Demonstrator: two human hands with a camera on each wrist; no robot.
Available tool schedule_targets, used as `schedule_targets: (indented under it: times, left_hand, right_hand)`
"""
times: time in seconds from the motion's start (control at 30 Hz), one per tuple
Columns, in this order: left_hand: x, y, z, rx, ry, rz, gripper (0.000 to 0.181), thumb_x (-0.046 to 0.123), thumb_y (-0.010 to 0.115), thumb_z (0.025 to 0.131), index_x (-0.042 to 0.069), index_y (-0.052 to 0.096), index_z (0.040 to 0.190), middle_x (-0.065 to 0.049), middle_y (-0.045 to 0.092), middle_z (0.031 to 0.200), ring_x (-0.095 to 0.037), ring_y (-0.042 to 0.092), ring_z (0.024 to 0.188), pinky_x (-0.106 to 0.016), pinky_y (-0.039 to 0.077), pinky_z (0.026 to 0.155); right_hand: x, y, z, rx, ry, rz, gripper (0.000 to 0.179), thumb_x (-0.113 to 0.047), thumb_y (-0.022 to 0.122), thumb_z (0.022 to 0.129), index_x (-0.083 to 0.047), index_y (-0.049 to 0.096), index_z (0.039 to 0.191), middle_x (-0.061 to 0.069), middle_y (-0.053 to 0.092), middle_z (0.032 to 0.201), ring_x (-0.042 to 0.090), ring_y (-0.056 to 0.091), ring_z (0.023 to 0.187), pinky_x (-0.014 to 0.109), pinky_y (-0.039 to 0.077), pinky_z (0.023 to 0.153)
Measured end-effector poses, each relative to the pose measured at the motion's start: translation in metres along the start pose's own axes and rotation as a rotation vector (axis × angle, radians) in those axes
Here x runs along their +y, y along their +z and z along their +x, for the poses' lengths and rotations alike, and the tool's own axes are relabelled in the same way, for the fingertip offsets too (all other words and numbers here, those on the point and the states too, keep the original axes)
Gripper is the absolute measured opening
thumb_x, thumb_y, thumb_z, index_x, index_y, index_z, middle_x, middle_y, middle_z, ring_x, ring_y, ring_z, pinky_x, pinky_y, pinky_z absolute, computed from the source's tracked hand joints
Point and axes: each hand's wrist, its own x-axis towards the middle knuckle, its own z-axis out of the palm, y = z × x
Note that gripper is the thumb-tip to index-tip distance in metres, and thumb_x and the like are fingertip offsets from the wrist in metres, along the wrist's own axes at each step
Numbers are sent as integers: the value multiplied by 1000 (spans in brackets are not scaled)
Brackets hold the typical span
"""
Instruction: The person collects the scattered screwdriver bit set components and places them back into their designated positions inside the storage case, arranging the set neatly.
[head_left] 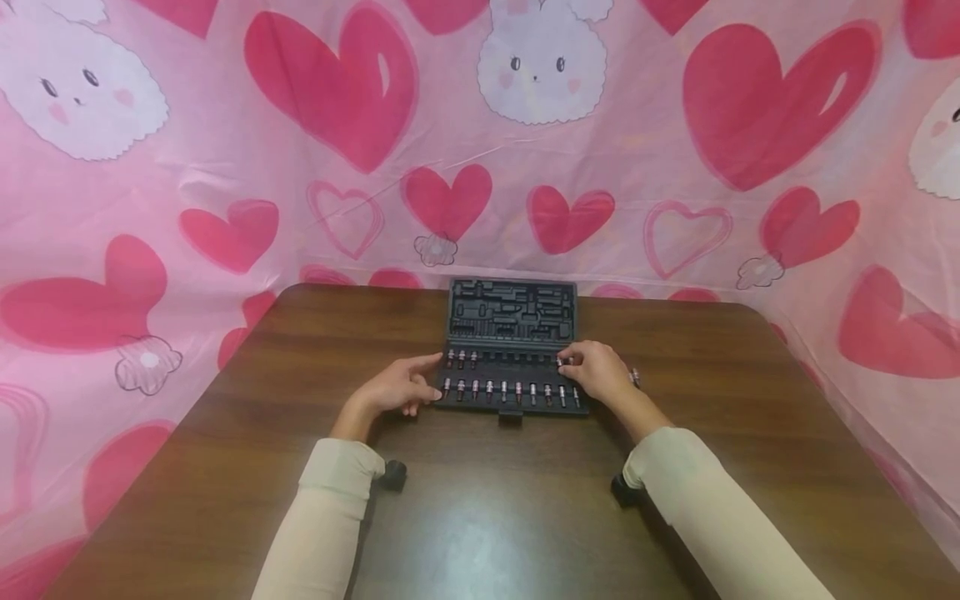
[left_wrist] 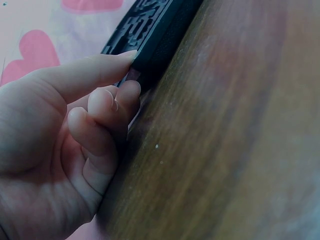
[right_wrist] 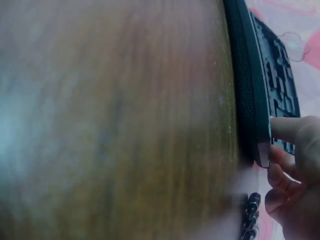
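Currently the case [head_left: 510,372] is lying open on the table [head_left: 712,367], at 12 o'clock from you, with its lid [head_left: 513,312] leaning back at its 12 o'clock side and its latch [head_left: 511,419] jutting out at 6 o'clock. Your left hand [head_left: 393,387] is gripping the case's 9 o'clock side, one digit lying over the rim and the others bending in close to the wall. Your right hand [head_left: 596,369] is reaching over the 3 o'clock side, its thumb and index finger meeting at a bit [head_left: 558,362] in the far row; the tips are being hidden, so you cannot tell whether they are pinching it or only touching. Near that bit, another is showing in the same row, while three bits [head_left: 461,359] are sitting at about 10 o'clock. A near row [head_left: 518,392] of bits is running along the 6 o'clock side. Just beyond your right hand, loose bits [right_wrist: 251,215] are resting at 3 o'clock of the case. Behind everything, a pink sheet [head_left: 637,150] is hanging.
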Motion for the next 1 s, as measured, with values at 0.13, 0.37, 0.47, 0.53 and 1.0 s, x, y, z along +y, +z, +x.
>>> schedule_targets:
  times: [0.13, 0.37, 0.47, 0.53, 1.0]
  left_hand:
    - [-1, 0, 0, 3, -4, 5, 73, 10, 72, 86, 8, 37, 150, -7, 58, 62, -15, 51, 44, -28, 44, 45]
    - [-1, -1, 0, 3, -1, 5, 73, 9, 72, 86, 7, 37, 150, -8, 58, 63, -15, 50, 44, -28, 44, 45]
    - [-1, -1, 0, 2, -2, 4, 73, 9, 72, 86, 8, 37, 150, -8, 58, 63, -14, 51, 44, -27, 44, 45]
    - [-1, -1, 0, -2, -3, 1, 73, 9, 72, 86, 8, 37, 150, -8, 58, 63, -14, 51, 45, -27, 44, 45]
    - [-1, 0, 0, -2, -6, -3, 73, 9, 72, 86, 7, 37, 150, -8, 58, 62, -15, 50, 44, -28, 44, 45]
  right_hand:
    - [-1, 1, 2, -18, 21, -8, 23, -20, 76, 85, -12, 76, 106, 5, 65, 85, 22, 57, 77, 37, 44, 62]
    - [-3, 0, 3, -49, 40, -19, 24, -21, 76, 85, -12, 76, 108, 5, 64, 84, 23, 57, 78, 39, 44, 63]
    - [-3, -1, 4, -63, 40, -20, 25, -21, 75, 86, -12, 76, 109, 5, 63, 84, 23, 56, 78, 40, 44, 63]
    - [-2, 0, 4, -63, 36, -23, 25, -21, 75, 86, -12, 76, 109, 5, 63, 84, 23, 56, 78, 40, 44, 64]
    - [0, 3, -3, -4, -23, -47, 22, -21, 75, 86, -14, 76, 107, 1, 57, 76, 20, 53, 70, 35, 40, 58]
